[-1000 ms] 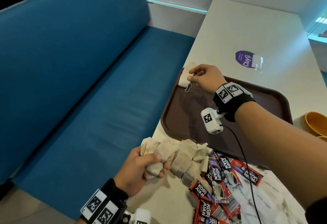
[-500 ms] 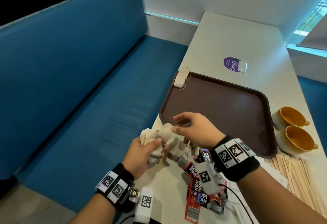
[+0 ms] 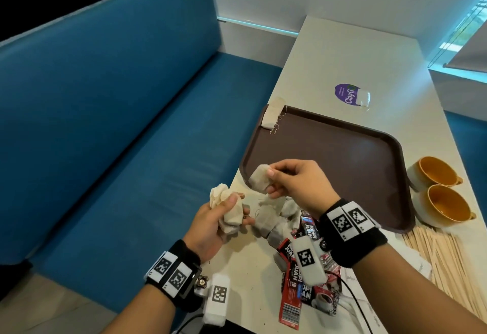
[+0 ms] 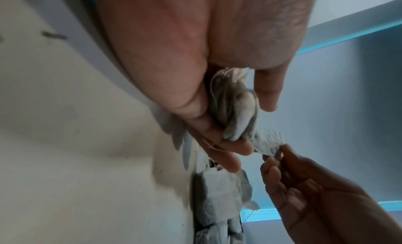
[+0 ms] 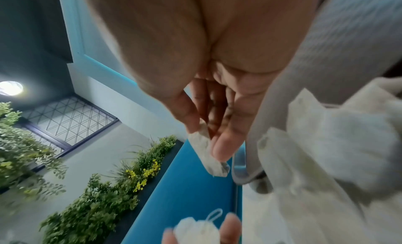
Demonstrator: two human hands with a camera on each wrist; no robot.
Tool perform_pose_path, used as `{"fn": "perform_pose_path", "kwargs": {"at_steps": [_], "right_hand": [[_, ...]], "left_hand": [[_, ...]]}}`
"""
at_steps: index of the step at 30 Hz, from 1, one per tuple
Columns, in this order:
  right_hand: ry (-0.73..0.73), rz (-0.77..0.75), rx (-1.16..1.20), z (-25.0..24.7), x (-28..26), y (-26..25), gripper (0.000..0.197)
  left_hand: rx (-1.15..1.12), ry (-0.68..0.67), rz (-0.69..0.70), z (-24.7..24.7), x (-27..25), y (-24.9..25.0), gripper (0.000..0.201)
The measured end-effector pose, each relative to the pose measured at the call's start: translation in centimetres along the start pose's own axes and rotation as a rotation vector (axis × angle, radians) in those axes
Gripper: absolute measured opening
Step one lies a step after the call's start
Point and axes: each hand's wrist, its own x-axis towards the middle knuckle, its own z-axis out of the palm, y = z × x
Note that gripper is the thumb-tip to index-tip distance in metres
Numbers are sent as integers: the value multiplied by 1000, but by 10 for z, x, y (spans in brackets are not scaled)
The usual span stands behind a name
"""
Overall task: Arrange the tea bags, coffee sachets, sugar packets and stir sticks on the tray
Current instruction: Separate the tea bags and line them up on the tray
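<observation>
A dark brown tray [image 3: 342, 154] lies on the white table, with a small stack of tea bags [image 3: 271, 116] at its far left corner. My right hand [image 3: 271, 181] pinches one tea bag [image 3: 259, 181] above the tray's near left corner; the same tea bag [image 5: 206, 155] shows in the right wrist view. My left hand [image 3: 229, 212] grips a bunch of tea bags [image 3: 226, 207] at the table's left edge, and the bunch [image 4: 234, 110] fills its curled fingers. Loose tea bags [image 3: 268, 217] and red coffee sachets [image 3: 297, 275] lie under my right wrist. Wooden stir sticks [image 3: 448, 262] lie at the right.
Two orange-lined cups [image 3: 437, 191] stand right of the tray. A purple sticker [image 3: 347, 95] and a clear wrapper [image 3: 363, 99] lie beyond the tray. A blue bench seat [image 3: 131, 162] runs along the table's left side. White paper packets [image 3: 421, 267] lie under the sticks.
My right hand left a tea bag at the tray's far left corner, came back to the pile, took one tea bag and lifted it. The left hand kept gripping its bunch.
</observation>
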Motion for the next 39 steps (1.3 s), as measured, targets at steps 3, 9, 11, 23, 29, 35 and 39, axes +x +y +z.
{"fn": "perform_pose_path", "kwargs": {"at_steps": [3,9,11,23,29,35,39], "right_hand": [[57,10,22,-12,14,-10,14],[180,-78,103,-49,76,-30,4],[229,-92,78,-56,99,-37,4],[-132,152,-376,-48,173,-20,11],[77,13,-474,-45,202,-17,17],[156,-74,-489,-49,215,-15,22],[161,-116,-554,-53,216,-8,18]], "left_hand": [[19,-51,5,-8,5,1,63],[109,-126,-1,-7,7,0,39],[101,-132,-43,-5,5,2,32],[224,-1,4,0,13,-3,36],[331,11,-19,1,14,-2,31],[338,15,-12,2,14,-3,30],[323,28,-22,2,15,-4,33]]}}
